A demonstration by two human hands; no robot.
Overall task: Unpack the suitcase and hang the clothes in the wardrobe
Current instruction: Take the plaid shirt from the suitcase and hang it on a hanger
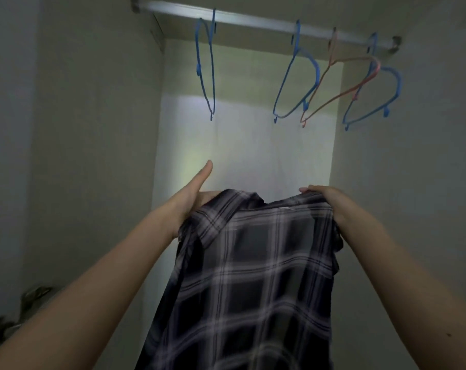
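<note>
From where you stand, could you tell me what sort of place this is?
Most likely the inside of a wardrobe: a metal rail runs across the top, empty plastic hangers hang from it, and plain side walls close it in.

Just two bare forearms coming in from the bottom corners, no sleeves anywhere in view. No rings, watch or bracelets on the left hand (193, 194) or right hand (326, 200). Maybe a tiny mole on the right forearm, too blurry to call.
</note>
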